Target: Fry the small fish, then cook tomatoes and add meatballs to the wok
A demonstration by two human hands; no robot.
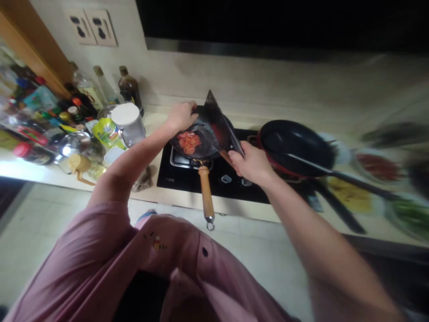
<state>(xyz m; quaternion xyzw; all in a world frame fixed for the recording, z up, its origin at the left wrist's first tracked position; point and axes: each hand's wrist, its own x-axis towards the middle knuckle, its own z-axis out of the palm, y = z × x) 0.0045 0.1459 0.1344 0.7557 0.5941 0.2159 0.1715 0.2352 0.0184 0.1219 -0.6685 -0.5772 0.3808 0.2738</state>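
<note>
A dark wok (209,134) with a wooden handle (207,192) sits on the left burner, its handle towards me. Red-orange slices (189,143) lie in its left part; their kind is not clear. My right hand (253,163) is closed around the wooden handle of a cleaver (221,120), whose dark blade is tilted up over the wok's right side. Over the wok's far left rim is my left hand (182,117), palm down, fingers bent but apart, with nothing visible in them. Whether it touches the rim I cannot tell.
A black pan (296,145) with a long-handled utensil (345,176) across it stands on the right burner. Bowls of red food (377,165) and greens (410,214) are farther right. Bottles (129,87), jars and a white-lidded canister (128,120) crowd the left counter.
</note>
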